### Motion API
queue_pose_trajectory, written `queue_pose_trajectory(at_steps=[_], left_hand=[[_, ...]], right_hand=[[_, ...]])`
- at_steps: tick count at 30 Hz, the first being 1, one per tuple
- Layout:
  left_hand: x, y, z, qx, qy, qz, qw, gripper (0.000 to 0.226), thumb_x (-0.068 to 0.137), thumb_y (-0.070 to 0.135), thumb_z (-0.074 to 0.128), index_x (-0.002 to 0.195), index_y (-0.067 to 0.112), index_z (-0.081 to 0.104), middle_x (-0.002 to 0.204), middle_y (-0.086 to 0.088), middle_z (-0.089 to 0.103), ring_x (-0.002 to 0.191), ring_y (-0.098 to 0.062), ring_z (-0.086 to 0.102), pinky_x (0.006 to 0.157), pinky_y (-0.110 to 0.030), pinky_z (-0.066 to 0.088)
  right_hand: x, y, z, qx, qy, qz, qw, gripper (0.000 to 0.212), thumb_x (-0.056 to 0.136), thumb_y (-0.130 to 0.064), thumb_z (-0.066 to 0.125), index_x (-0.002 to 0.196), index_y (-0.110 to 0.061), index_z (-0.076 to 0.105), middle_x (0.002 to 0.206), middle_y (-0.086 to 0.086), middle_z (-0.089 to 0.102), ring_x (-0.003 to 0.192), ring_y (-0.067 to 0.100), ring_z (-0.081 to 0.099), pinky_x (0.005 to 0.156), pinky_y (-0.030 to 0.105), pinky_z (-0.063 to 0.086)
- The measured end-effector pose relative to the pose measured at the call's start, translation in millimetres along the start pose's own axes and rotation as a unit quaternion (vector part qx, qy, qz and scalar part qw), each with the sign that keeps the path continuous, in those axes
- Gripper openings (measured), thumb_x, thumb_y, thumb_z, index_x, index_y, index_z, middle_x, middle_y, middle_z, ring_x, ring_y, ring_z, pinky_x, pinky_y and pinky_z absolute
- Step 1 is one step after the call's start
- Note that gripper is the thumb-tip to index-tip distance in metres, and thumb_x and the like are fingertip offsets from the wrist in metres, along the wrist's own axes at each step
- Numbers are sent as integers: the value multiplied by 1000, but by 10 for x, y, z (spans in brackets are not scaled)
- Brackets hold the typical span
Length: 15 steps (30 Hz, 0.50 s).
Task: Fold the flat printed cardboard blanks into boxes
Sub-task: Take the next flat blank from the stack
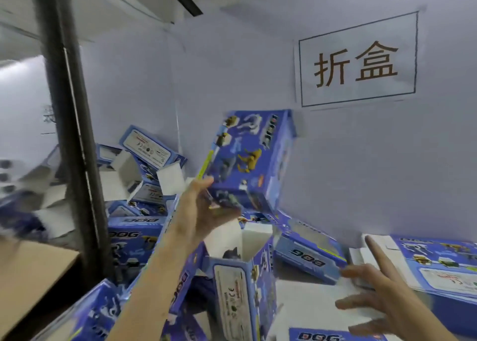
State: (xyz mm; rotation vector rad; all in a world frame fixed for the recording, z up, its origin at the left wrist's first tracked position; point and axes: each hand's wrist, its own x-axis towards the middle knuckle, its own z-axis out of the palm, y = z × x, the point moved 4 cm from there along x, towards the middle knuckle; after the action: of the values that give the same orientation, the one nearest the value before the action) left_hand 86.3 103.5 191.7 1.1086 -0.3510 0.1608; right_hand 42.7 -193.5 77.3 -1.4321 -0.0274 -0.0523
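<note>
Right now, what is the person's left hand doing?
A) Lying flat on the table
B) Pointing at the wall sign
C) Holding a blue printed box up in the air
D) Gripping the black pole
C: the left hand is wrapped round the lower end of the blue box and holds it raised, while the right hand is spread open and holds nothing.

Two hands – left hand (pixel 204 209) and right hand (pixel 379 296). One raised box (pixel 253 160). Below it, folded boxes (pixel 134 234): at least seven, blur blocks exact count. One stack of flat blanks (pixel 438 268). One wall sign (pixel 358 59) – two characters. One black post (pixel 69 123). One brown carton (pixel 31 268), far left.
</note>
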Motion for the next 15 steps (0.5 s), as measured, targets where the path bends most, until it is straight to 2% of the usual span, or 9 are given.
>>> queue_pose_trajectory(at_steps=[2, 5, 7, 9, 10, 11, 12, 14, 15], left_hand=[[251, 501, -156, -119, 76, 116, 983, 48, 81, 42, 61, 116, 9, 60, 126, -18, 56, 107, -37, 61, 98, -54, 45], [449, 833, -135, -153, 87, 219, 960, 55, 91, 51, 48, 139, 25, 48, 139, -7, 55, 123, -25, 56, 109, -52, 33], [489, 491, 30, -64, 78, 156, 983, 47, 100, 42, 40, 143, 23, 43, 139, -4, 53, 128, -22, 49, 114, -46, 28], [420, -104, 413, 156, -20, 59, 986, 37, 103, 25, 38, 138, 16, 46, 122, -5, 59, 119, -23, 53, 105, -33, 43], [342, -453, 610, 302, -103, 5, 948, 33, 102, 22, 44, 133, 15, 52, 116, -5, 63, 113, -19, 59, 89, -18, 50], [226, -819, 767, 435, -184, -40, 880, 30, 99, 23, 50, 127, 16, 59, 115, -4, 66, 109, -13, 62, 75, -9, 48], [85, -1155, 890, 524, -263, -68, 808, 29, 97, 26, 53, 124, 17, 63, 118, -4, 66, 107, -9, 61, 74, -9, 46], [-177, -1714, 1019, 618, -376, -106, 683, 31, 98, 27, 51, 122, 11, 62, 124, -13, 62, 111, -23, 58, 85, -28, 45], [-272, -1912, 1028, 644, -399, -137, 638, 33, 98, 27, 52, 122, 6, 60, 124, -18, 60, 111, -30, 56, 87, -34, 42]], right_hand=[[-26, 33, 54, 14, -3, 20, 1000, 51, 95, -36, 52, 134, -62, 31, 110, 0, 60, 72, 42, 71, 50, 49, 54], [-94, 29, 138, -44, -25, 25, 998, 60, 80, -52, 52, 133, -63, 27, 111, 0, 59, 73, 38, 72, 60, 47, 55], [-164, 3, 186, -118, -55, 9, 991, 64, 73, -57, 53, 132, -62, 30, 113, -6, 59, 80, 29, 73, 73, 47, 54], [-265, -36, 215, -155, -79, 1, 985, 57, 69, -63, 49, 124, -66, 36, 110, -2, 63, 82, 23, 73, 77, 42, 53], [-296, -50, 214, -161, -82, 3, 984, 53, 67, -64, 50, 119, -64, 41, 107, 1, 66, 81, 22, 73, 75, 41, 54], [-313, -56, 196, -171, -79, 5, 982, 50, 66, -64, 52, 116, -61, 49, 103, 2, 67, 81, 21, 73, 72, 41, 56], [-322, -54, 169, -185, -76, 5, 980, 45, 67, -62, 56, 112, -57, 56, 99, 1, 69, 80, 20, 72, 70, 40, 58], [-299, -32, 112, -250, -70, 8, 966, 31, 79, -52, 61, 109, -44, 64, 87, -3, 72, 76, 13, 71, 70, 32, 59], [-258, 5, 74, -302, -66, 7, 951, 25, 87, -43, 61, 111, -38, 65, 82, -6, 72, 73, 9, 69, 70, 26, 58]])
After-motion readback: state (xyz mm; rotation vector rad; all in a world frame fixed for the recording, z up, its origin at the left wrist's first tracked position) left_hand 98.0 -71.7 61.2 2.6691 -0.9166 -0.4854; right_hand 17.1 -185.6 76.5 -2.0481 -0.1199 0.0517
